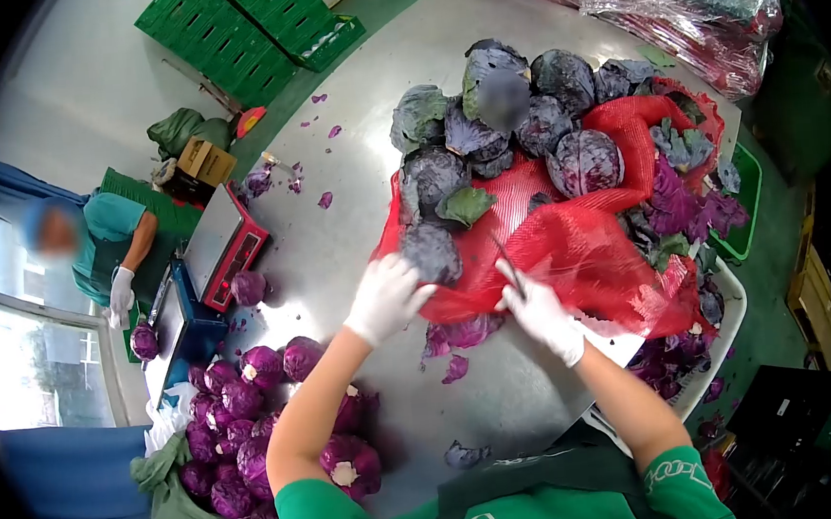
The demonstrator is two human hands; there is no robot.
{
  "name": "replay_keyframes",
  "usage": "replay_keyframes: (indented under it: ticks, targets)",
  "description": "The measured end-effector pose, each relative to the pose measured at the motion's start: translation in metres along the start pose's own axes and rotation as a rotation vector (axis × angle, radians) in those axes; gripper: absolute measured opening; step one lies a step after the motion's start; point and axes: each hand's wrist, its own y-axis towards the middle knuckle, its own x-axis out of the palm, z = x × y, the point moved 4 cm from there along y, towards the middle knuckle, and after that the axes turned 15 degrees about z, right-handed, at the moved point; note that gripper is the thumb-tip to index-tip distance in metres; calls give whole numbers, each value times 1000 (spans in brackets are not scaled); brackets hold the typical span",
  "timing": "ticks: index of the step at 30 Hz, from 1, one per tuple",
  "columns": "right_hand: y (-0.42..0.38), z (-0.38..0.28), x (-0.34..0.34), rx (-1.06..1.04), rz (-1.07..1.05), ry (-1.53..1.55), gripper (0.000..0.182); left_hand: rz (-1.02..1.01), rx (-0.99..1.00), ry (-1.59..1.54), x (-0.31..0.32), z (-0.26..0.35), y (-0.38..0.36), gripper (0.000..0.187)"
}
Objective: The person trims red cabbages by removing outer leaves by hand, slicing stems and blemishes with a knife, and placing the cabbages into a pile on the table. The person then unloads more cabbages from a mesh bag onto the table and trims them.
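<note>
My left hand (388, 299), in a white glove, is at the near left edge of a red mesh bag (561, 248), against a dark cabbage (431, 253); its fingertips are partly hidden. My right hand (538, 314), also gloved in white, is closed on a knife (503, 250) whose thin dark blade points up and away over the mesh. Several dark purple cabbages with outer leaves lie on the bag's far side, one of them a veined cabbage (585, 162). A loose green leaf (465, 206) rests above the nearest cabbage.
Peeled purple cabbages (241, 399) are heaped at the left of the metal table (349, 157), near a red scale (229, 250). A white bin (732, 308) with leaf scraps stands at the right. A co-worker (111, 235) stands at the far left, a gloved hand above a cabbage.
</note>
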Motion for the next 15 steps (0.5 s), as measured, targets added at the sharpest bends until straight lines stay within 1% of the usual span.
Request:
replay_keyframes:
  ticks: [1,2,3,4,5,7,8,9,11,13,14,15]
  targets:
    - [-15,-1,11,49,-51,77,52,-79,-153,-11,-2,-11,-18,29]
    - [-24,10,28,118,-90,214,52,-90,-155,-8,2,-17,-41,29]
    - [-30,22,45,182,-130,349,52,-1,-240,-19,13,-30,-68,29]
    - [-36,27,54,180,-130,335,52,92,-326,-29,24,-43,-85,31]
    - [-42,31,62,179,-130,321,51,88,-331,-24,37,-53,-95,31]
    - [-48,29,65,127,-64,336,50,108,-433,-131,40,-58,-109,35]
    - [-51,29,61,149,-27,370,49,62,-508,-234,47,-65,-112,39]
    - [-56,27,55,174,9,402,48,19,-706,-370,51,-66,-107,43]
    - [-55,47,45,175,119,386,44,-55,-645,-285,70,-55,-96,50]
    - [-50,75,22,141,218,417,41,275,-592,-306,108,-56,-83,57]
    - [-44,78,4,60,304,339,39,243,-694,-249,111,-48,-69,57]
    - [-39,80,-17,-13,389,254,37,265,-740,-114,121,-41,-59,62]
